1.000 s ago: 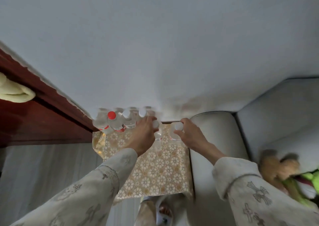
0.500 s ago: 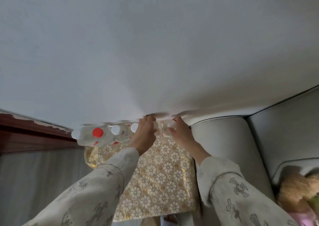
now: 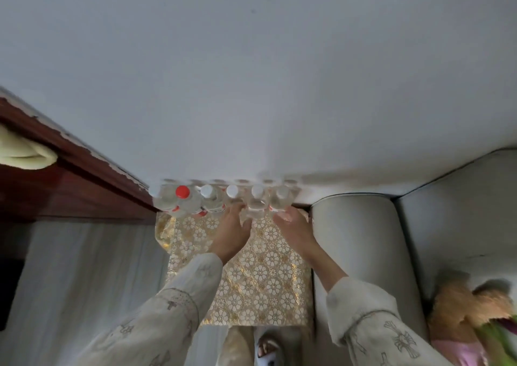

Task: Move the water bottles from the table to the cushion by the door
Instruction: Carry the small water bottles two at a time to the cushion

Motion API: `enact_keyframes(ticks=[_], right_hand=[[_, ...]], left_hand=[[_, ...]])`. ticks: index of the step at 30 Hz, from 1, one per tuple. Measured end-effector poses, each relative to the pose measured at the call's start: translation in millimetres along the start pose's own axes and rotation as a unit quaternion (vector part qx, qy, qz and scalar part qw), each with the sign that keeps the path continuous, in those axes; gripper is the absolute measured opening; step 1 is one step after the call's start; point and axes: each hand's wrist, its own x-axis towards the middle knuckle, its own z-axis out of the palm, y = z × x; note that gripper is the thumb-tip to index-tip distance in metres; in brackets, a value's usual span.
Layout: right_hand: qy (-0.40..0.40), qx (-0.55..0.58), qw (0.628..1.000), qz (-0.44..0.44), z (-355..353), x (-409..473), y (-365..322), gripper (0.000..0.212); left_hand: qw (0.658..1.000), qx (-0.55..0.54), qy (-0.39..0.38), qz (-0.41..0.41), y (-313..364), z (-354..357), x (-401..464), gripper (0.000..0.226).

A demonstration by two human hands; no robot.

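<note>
Head view. Six water bottles are standing upright in a single row along the far edge of the cushion, right against the white wall. Counting caps: one red-capped bottle, second from the left, and five with white caps; the leftmost is blurred, so its cap is hard to read.

The left hand is reaching to the row, its fingers lying together and touching the base of the fifth bottle; whether they are gripping it I cannot tell. The right hand is resting by the rightmost bottle, its fingertips at the bottle's lower body, curl unclear. Both sleeves are pale with cross prints.

The cushion is showing a gold floral cover. A dark wooden door frame is sitting just left of the row, and a grey sofa arm is pressing close on the right. A plush toy is lying on the sofa seat, lower right. A slippered foot is showing below the cushion.
</note>
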Motion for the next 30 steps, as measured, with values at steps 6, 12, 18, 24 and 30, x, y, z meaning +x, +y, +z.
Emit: enact_keyframes(ticks=[6, 12, 18, 24, 30], right_hand=[[-0.096, 0.013, 0.995, -0.028, 26, -108, -10, 0.025], [-0.262, -0.087, 0.957, -0.088, 82, -221, 5, 0.031], [-0.370, -0.165, 0.903, -0.142, 153, -300, 12, 0.025], [-0.512, -0.252, 0.798, -0.195, 248, -422, 53, 0.010], [-0.628, -0.346, 0.645, -0.265, 332, -593, 120, 0.010]], left_hand=[[0.983, -0.092, 0.104, -0.120, -29, -21, -136, 0.042], [0.896, -0.266, 0.283, -0.215, -69, -15, -304, 0.028], [0.826, -0.311, 0.393, -0.257, -106, -15, -427, 0.028], [0.681, -0.380, 0.539, -0.319, -149, 22, -589, 0.023], [0.481, -0.437, 0.681, -0.338, -180, 72, -761, 0.013]])
